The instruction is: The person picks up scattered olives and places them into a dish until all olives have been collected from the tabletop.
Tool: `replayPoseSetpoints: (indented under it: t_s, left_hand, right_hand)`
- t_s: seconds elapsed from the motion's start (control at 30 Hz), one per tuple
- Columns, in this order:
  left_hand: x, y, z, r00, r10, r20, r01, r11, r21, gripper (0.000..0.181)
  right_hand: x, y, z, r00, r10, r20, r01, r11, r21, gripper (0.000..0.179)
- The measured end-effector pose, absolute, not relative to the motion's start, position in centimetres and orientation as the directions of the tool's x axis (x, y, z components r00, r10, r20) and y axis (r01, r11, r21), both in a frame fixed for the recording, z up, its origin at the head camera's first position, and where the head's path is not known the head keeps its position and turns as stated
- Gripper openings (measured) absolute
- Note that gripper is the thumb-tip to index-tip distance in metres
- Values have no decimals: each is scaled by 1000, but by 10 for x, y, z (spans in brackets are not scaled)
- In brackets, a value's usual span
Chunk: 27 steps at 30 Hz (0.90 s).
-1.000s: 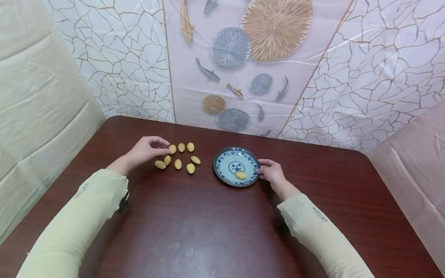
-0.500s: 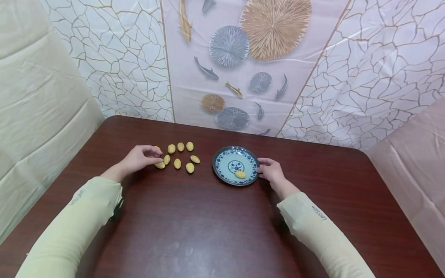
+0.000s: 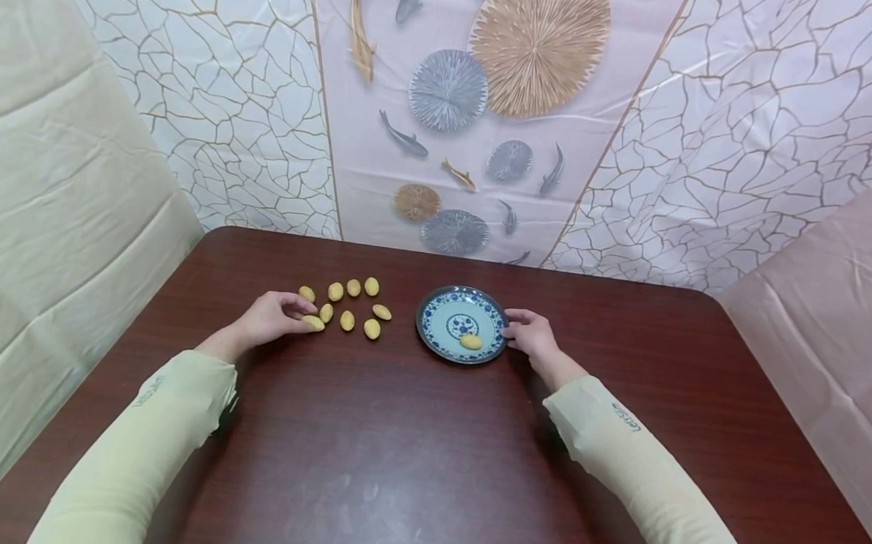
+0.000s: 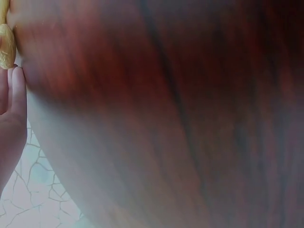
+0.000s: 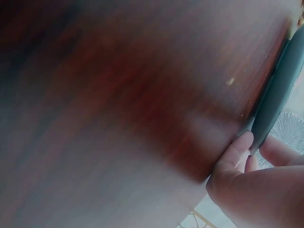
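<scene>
Several small yellow oval pieces with a wrinkled surface, kind unclear, lie loosely grouped at the left of the table, such as one yellow piece [image 3: 372, 328]. My left hand [image 3: 269, 320] has its thumb and fingers at the nearest-left yellow piece [image 3: 314, 323]; whether they pinch it cannot be told. In the left wrist view a yellow piece [image 4: 6, 46] is right at the fingertips [image 4: 18, 76]. My right hand [image 3: 531, 339] pinches the right rim of a blue-and-white patterned plate [image 3: 442, 305]. One yellow piece [image 3: 471, 342] lies on that plate.
A dark reddish-brown wooden table [image 3: 399, 449] bears everything. Behind it hangs a patterned cloth wall [image 3: 448, 159], with pale fabric [image 3: 61, 166] along the left side and more on the right.
My left hand has moved left and nearer, from a piece in the back row to the nearest-left one, uncovering another piece behind it. My right hand and the plate stay put.
</scene>
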<state>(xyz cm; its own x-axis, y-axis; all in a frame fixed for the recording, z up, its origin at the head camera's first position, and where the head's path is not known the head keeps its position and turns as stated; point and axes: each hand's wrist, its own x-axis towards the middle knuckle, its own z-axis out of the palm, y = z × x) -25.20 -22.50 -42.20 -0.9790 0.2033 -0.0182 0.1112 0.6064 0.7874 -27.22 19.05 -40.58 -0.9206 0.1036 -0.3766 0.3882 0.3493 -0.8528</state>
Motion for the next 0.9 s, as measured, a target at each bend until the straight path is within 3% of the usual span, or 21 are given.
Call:
replayPoseSetpoints:
  t_s: [0.33, 0.9]
  left_hand:
    - [-251, -224, -421, -977, 214, -23, 130, 674, 727, 28]
    - [-263, -218, -407, -986, 168, -6, 97, 596, 797, 28]
  right_hand:
    - [-274, 190, -410, -913, 110, -393, 405, 350, -845, 45]
    - [-275, 190, -409, -912, 113, -394, 408, 346, -845, 45]
